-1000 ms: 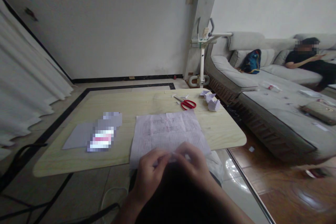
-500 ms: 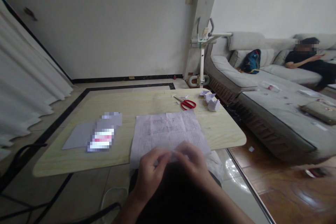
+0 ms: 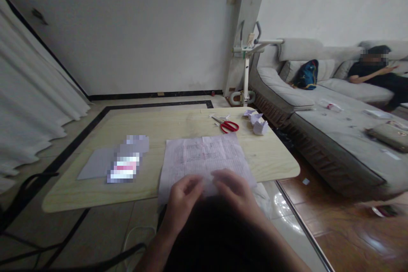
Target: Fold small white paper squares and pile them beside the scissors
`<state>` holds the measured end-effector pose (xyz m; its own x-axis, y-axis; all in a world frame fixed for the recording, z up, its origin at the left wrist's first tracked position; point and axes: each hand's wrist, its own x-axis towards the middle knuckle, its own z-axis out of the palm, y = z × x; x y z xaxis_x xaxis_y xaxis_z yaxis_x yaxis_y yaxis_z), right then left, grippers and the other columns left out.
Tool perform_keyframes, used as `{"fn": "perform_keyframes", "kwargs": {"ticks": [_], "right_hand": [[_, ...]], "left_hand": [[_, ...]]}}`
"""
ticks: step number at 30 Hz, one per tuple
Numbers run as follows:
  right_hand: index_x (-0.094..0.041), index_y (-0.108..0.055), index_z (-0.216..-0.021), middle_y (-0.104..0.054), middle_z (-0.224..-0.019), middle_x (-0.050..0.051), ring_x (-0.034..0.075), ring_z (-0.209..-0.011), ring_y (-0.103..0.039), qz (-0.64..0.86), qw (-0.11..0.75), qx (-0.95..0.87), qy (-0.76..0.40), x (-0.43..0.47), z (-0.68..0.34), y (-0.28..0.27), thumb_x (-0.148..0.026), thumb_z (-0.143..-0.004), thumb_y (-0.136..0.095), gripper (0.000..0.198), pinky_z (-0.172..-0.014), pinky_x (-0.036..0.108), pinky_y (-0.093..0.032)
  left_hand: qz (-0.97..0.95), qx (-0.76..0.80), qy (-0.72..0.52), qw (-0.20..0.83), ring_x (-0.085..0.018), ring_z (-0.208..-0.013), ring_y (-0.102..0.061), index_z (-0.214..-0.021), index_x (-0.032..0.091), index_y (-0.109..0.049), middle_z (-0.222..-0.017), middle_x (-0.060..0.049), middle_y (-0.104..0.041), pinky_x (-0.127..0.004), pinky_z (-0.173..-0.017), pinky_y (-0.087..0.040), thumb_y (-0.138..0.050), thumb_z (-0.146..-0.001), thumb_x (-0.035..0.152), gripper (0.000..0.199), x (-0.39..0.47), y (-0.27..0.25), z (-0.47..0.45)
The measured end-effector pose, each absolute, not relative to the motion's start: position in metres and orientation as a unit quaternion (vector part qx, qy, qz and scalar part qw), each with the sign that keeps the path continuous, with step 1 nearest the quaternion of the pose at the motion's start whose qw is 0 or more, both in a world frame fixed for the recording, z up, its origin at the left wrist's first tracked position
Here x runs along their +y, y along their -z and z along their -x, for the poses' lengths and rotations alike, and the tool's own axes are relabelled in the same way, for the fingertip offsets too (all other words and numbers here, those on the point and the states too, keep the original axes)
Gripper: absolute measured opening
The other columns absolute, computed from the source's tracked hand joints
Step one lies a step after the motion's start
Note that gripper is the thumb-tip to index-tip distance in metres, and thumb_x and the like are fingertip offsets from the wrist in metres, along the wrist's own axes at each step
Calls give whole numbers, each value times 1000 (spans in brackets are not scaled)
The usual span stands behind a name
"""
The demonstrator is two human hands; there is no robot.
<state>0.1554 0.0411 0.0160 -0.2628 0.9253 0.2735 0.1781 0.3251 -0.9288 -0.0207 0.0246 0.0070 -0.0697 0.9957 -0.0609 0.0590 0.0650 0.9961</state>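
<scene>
My left hand (image 3: 184, 195) is just above the near edge of a large creased, printed sheet of paper (image 3: 204, 153). Its thumb and fingers come together in a pinch. To its right is my right hand (image 3: 234, 189), also with thumb and fingers drawn together and somewhat blurred. A small gap separates the two sets of fingertips. Whatever lies in either pinch is too small and smeared to name. Beyond the sheet lie red-handled scissors (image 3: 228, 126), with small white paper scraps (image 3: 225, 117) around the blades. Folded paper pieces (image 3: 260, 126) stand to the right of them.
The pale wooden table (image 3: 105, 129) bears blank paper (image 3: 94, 163) and a lit, pixelated phone (image 3: 124, 168) at left. A grey sofa (image 3: 338, 144) stands at right, with a backpack (image 3: 307, 75) and a seated person (image 3: 371, 70). White exercise equipment (image 3: 246, 72) stands behind the table.
My hands have drawn slightly apart; their fingertips were close together before. The view has shifted slightly. The scissors, papers and phone stay where they were on the table.
</scene>
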Motion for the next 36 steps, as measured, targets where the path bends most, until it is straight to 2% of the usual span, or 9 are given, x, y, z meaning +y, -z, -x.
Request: {"fn": "perform_keyframes", "kwargs": {"ticks": [3, 7, 10, 14, 16, 21, 24, 28, 36], "right_hand": [[-23, -69, -104, -66, -95, 5, 18, -84, -62, 358, 444, -729, -379, 40, -157, -16, -14, -87, -58, 22, -73, 31, -52], [-22, -70, -90, -64, -91, 5, 18, -82, -62, 344, 442, -742, -369, 42, -156, -15, -18, -87, -64, 7, -72, 31, -52], [-21, -68, -82, -64, -84, 4, 18, -79, -61, 350, 465, -732, -353, 42, -155, -13, -19, -90, -63, 9, -70, 31, -51], [-21, -65, -79, -63, -77, 3, 17, -71, -58, 366, 473, -723, -346, 42, -155, -12, -17, -91, -59, 13, -65, 30, -48], [-21, -64, -79, -62, -75, 2, 17, -71, -57, 373, 484, -716, -338, 42, -155, -11, -17, -90, -59, 13, -64, 30, -48], [-21, -66, -86, -66, -80, 3, 18, -75, -60, 379, 472, -714, -350, 41, -156, -11, -17, -89, -61, 7, -68, 30, -49], [-20, -66, -83, -65, -78, 2, 17, -72, -59, 387, 459, -714, -359, 41, -155, -12, -19, -89, -63, 6, -67, 30, -48], [-19, -64, -76, -62, -72, 1, 16, -68, -57, 397, 451, -708, -371, 41, -155, -12, -19, -88, -61, 12, -64, 28, -46], [-18, -62, -77, -61, -74, 1, 16, -70, -55, 413, 415, -684, -434, 36, -154, -18, -24, -89, -60, 14, -66, 28, -44]], "left_hand": [[-439, 540, -511, 504, -14, -55, -63, -95, 17, -65, -62, 4, -65, -23, -54, -52, -68, -79, 29, 20, 26, -3, 18], [-463, 540, -496, 497, -15, -60, -66, -85, 16, -66, -67, 2, -67, -24, -58, -54, -66, -82, 34, 18, 24, -4, 16], [-508, 532, -480, 478, -16, -67, -68, -85, 17, -69, -70, 0, -69, -25, -63, -55, -57, -90, 37, 24, 21, -4, 19], [-569, 515, -463, 443, -19, -83, -71, -98, 19, -70, -91, -3, -75, -27, -75, -57, -59, -89, 30, 18, 18, -7, 22], [-606, 506, -448, 419, -19, -87, -71, -99, 21, -71, -95, -4, -76, -27, -78, -56, -61, -89, 27, 16, 17, -9, 22], [-642, 509, -434, 374, -17, -75, -70, -91, 21, -72, -81, -1, -75, -25, -69, -54, -57, -92, 25, 16, 16, -14, 20], [-640, 518, -433, 367, -16, -69, -68, -86, 20, -71, -72, 0, -72, -23, -63, -52, -56, -93, 26, 18, 16, -13, 19], [-669, 511, -401, 360, -16, -69, -66, -86, 19, -70, -75, -1, -71, -24, -63, -50, -54, -95, 28, 21, 16, -13, 19], [-708, 493, -397, 315, -15, -65, -62, -80, 17, -67, -70, -1, -68, -24, -60, -44, -51, -96, 25, 24, 14, -12, 21]]}}
